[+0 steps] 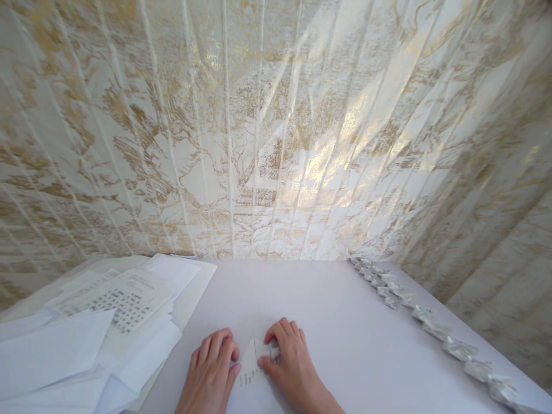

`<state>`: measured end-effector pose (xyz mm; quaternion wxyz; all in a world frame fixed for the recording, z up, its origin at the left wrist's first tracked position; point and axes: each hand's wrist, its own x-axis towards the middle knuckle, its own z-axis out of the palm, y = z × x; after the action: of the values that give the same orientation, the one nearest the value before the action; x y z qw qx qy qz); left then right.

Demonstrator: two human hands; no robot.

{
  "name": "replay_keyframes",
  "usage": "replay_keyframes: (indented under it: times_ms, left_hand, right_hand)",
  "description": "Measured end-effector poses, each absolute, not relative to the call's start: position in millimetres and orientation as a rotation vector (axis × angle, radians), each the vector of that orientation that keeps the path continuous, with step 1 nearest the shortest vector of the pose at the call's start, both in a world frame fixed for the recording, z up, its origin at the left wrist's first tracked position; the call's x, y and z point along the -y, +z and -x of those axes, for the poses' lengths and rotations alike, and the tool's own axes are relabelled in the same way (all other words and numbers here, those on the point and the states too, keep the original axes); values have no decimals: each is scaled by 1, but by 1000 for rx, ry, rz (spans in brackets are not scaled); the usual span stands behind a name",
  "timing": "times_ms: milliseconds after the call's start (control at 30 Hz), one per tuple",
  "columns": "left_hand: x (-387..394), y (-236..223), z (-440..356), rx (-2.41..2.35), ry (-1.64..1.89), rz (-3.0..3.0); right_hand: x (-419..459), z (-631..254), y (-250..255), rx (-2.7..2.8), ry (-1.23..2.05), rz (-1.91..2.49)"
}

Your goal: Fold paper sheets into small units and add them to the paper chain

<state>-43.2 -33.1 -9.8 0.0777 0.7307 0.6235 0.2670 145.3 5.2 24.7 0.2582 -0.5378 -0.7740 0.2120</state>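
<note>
A partly folded sheet of paper (249,368) lies on the table at the bottom middle, its upper end brought to a point and printed lines showing on the folded part. My right hand (291,359) pinches its right flap between thumb and bent fingers. On the other side, my left hand (211,365) has its fingers curled together, and the thumb tip meets the paper's left edge. What lies beneath those left fingers is hidden. The lower end of the sheet is pale and blends into the table.
Loose sheets (56,351), some printed, pile up on the left, with one printed page (146,287) on top. Along the right edge runs a row of small folded paper pieces (459,348). The pale table (345,322) meets a gold-patterned curtain (259,144) behind.
</note>
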Motion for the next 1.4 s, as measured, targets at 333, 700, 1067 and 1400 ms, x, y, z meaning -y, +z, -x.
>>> replay_keyframes:
  times_ms: [333, 700, 1067, 1400]
  left_hand:
    - [36, -11, 50, -1825, 995, -2219]
    - [6, 28, 16, -1593, 571, -2207]
    - [2, 32, 26, -1141, 1102, -1640]
    - [15, 18, 17, -1507, 845, -2117]
  right_hand:
    - [-10, -173, 35, 2099, 699, 1500]
    - [-18, -177, 21, 2062, 661, 1386]
    - [-10, -152, 0, 1737, 1071, 945]
    - [-17, -172, 12, 2365, 57, 938]
